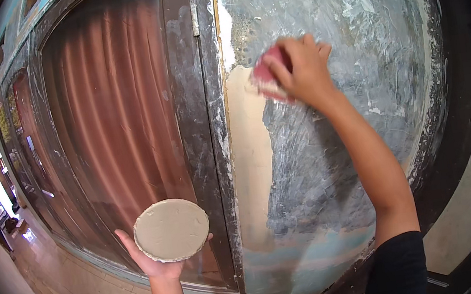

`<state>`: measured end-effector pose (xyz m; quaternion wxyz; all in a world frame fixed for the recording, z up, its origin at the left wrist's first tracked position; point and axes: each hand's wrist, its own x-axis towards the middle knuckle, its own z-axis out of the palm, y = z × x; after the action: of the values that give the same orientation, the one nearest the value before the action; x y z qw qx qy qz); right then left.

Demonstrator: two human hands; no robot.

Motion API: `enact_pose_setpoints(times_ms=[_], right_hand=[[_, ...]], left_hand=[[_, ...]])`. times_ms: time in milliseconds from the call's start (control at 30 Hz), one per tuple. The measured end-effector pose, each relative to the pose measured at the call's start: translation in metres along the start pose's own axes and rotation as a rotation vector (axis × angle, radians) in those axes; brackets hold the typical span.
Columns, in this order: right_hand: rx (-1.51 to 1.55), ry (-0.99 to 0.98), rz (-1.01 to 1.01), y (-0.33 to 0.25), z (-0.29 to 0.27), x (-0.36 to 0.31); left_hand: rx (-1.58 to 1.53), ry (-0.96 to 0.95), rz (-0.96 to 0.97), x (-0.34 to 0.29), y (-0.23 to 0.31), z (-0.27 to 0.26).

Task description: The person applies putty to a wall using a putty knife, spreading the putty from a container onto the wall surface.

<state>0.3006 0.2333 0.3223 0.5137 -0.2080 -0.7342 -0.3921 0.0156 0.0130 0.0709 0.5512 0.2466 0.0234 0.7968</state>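
My left hand (157, 267) supports a round, flat lid or board (171, 230) from below, its thumb out at the left side. Pale beige putty coats the disc, with a ragged rim. Up at the wall (349, 60), my right hand (310, 73) grips a red putty scraper (272, 66) whose pale edge is smeared with putty. Motion blurs the scraper, which is at the top of a smooth beige putty strip (249, 163). That strip runs down the wall beside the dark door frame. Grey, patchy old surface covers the rest of the wall.
To the left stands a dark-framed glass panel with a reddish-brown curtain (122, 102) behind it. A metal hinge (194, 17) sits on the frame. Dark woodwork (450, 107) borders the wall on the right. A tiled floor (61, 265) runs toward a bright opening at far left.
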Motion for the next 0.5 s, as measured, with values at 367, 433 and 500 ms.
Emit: enact_pose_setpoints(times_ms=[367,433,500], right_hand=[[0.011,-0.112,-0.071,-0.017,0.003,-0.041],[-0.041,-0.002,-0.009,0.006,-0.005,-0.012],[-0.074,0.112,0.048,0.022,-0.006,0.006]], left_hand=[[-0.082,0.017,-0.026,-0.002,-0.005,0.007],[-0.135,0.03,-0.049,-0.001,-0.011,0.011],[-0.142,0.044,-0.067,0.001,-0.015,0.015]])
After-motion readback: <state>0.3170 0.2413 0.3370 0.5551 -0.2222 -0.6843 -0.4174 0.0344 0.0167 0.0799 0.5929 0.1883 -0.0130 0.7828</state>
